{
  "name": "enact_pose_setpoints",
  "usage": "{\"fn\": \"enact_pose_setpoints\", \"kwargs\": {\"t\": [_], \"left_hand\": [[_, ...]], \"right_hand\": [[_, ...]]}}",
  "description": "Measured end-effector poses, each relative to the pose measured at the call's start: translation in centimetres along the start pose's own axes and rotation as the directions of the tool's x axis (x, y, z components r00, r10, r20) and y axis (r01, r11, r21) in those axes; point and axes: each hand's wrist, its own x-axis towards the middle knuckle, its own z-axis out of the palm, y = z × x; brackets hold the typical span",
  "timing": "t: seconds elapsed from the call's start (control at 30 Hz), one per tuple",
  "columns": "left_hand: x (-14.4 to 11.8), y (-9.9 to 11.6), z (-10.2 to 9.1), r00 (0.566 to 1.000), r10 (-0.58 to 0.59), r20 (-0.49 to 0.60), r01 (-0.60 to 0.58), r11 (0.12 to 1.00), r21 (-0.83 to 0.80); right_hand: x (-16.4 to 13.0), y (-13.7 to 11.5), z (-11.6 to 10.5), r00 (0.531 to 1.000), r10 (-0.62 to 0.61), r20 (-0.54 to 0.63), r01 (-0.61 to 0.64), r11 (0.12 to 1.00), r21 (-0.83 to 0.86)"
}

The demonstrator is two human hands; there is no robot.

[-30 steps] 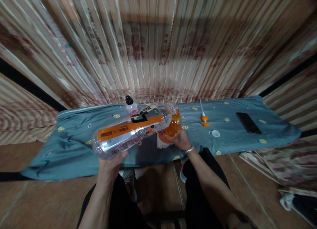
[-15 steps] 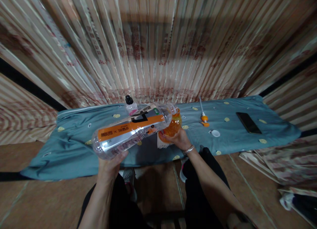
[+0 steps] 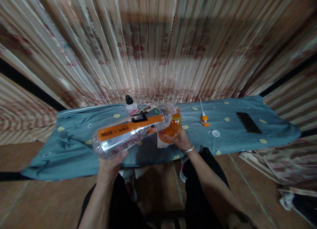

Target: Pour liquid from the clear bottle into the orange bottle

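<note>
A: No visible movement since the earlier frame. Grips?
B: Left hand (image 3: 109, 163) clasps clear bottle (image 3: 133, 130) near base, centre-left; right hand (image 3: 181, 139) wraps orange bottle (image 3: 174, 124), centre.
A: Handling?
B: Clear one: probably light, squashy; support base. Orange: likely slick; grip body.

1. The person's left hand (image 3: 110, 164) was bare, and so was the slim left forearm (image 3: 96, 199) down to the near edge of the view.
2. The right hand (image 3: 181, 139) was bare too; a narrow, shiny, silver-coloured bracelet (image 3: 189, 149) circled the wrist.
3. Farther up the right forearm (image 3: 210, 182), at the near edge, showed a dim patch (image 3: 238, 221), too dark to identify.
4. Both legs wore plain black trousers (image 3: 198, 202), their folds lost in shadow.
5. The left shoe (image 3: 129, 177) was grey with a pinkish accent and a pale sole.
6. The right shoe (image 3: 182, 176), partly hidden, showed a whitish edge and a touch of pink.
</note>
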Motion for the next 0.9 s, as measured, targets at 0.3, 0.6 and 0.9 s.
{"fn": "enact_pose_setpoints", "kwargs": {"t": [0.3, 0.6, 0.9], "left_hand": [[0.21, 0.26, -0.16, 0.999, -0.033, 0.014, 0.033, 0.999, 0.002], [0.06, 0.27, 0.16, 1.0, 0.014, 0.0, -0.014, 1.0, -0.006], [0.22, 0.6, 0.35, 1.0, -0.001, 0.01, 0.001, 1.0, 0.022]], "right_hand": [[0.0, -0.39, -0.48, 0.999, 0.039, 0.03, -0.038, 0.999, -0.031], [0.06, -0.82, -0.39, 0.999, 0.04, 0.011, -0.04, 0.999, -0.004], [0.09, -0.72, -0.41, 0.998, 0.041, 0.039, -0.041, 0.999, -0.013]]}}
